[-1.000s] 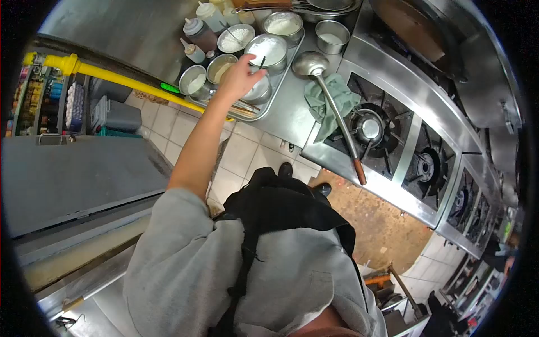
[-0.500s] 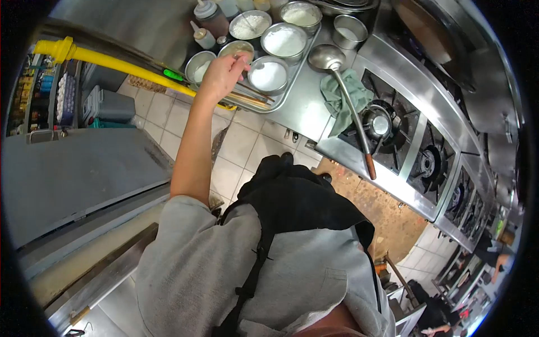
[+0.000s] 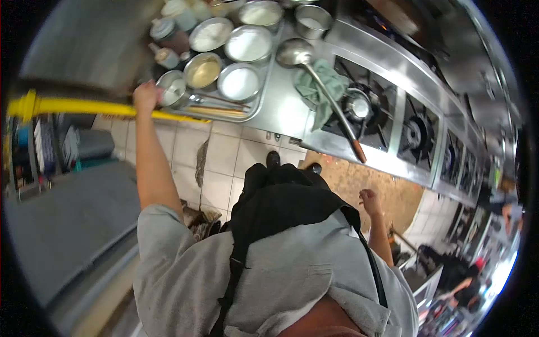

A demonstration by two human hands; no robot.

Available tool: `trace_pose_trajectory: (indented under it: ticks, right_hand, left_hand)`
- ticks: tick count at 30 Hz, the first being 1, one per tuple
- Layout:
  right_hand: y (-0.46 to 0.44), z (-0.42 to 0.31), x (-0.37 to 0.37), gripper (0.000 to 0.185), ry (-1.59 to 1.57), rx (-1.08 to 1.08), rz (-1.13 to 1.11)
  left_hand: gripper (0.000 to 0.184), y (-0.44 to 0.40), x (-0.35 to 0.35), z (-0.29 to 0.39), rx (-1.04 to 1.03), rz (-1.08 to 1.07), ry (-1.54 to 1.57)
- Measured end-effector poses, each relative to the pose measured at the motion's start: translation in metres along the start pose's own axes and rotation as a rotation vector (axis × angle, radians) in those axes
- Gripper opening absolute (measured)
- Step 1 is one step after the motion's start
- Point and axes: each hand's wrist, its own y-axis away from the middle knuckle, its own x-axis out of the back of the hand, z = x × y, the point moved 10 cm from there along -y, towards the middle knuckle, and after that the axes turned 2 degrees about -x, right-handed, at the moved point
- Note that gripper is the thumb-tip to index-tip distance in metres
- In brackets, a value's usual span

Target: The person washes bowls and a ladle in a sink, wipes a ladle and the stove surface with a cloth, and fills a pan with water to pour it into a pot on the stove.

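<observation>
My left hand is at the left edge of the tray, over the yellow pipe and right beside a small metal bowl of white contents. Its fingers look closed and are slightly blurred; what they hold, if anything, is hidden. Nearby are a bowl of yellowish contents and a bowl of white powder. Chopsticks lie along the tray's near side. My right hand hangs over the floor by my side, its fingers loosely bent and apart, with nothing visible in it.
A long-handled ladle lies across a green cloth beside the stove burners. Squeeze bottles stand behind the bowls. A grey cabinet is at left. Another person works at far right.
My left hand has moved left, from above the yellowish bowl to the pipe at the tray's edge. My right hand has come into view. The whole view has shifted.
</observation>
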Motion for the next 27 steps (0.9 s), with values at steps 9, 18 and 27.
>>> trace_pose_trajectory:
  ticks: [9,18,27]
  right_hand:
    - [0.070,-0.205,0.052,0.041,0.301,0.314,0.530]
    - [0.000,-0.268,-0.006,0.028,0.513,0.379,0.378]
    - [0.061,-0.254,0.002,0.034,0.098,0.145,0.250]
  left_hand:
    - [0.041,0.068,-0.016,0.063,-0.043,-0.149,0.135]
    - [0.026,0.231,-0.145,0.206,-0.261,-0.599,0.335]
    - [0.036,0.255,-0.255,0.294,-0.585,-0.766,0.029]
